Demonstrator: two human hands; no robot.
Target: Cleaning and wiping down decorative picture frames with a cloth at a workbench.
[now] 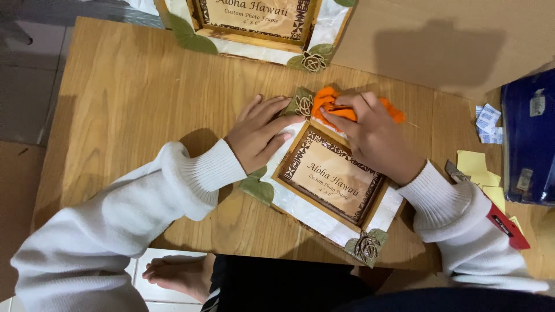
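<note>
At the bottom of the frame I see a bare foot (176,276) on the floor, just under the edge of the wooden surface (127,104). Above it, in the centre, lies the photo frame (329,179), flat and turned at an angle, with carved turtle ornaments and green leaves at its corners.

My left hand (260,136) lies spread and flat on the frame's upper left edge, fingers together, pinning it down rather than gripping it. My right hand (370,136) is closed on an orange cloth (332,104), pressing it against the frame's upper corner beside a turtle ornament.

I judge the wiping to be somewhere in the middle: the cloth is on one corner only, and I cannot tell which parts are already clean.

Right of the frame lie yellow paper notes (477,167), small white packets (488,121) and a dark blue box (529,138). Farthest off, at the top edge, a second frame (254,26) of the same kind rests beside a sheet of cardboard (451,40).
</note>
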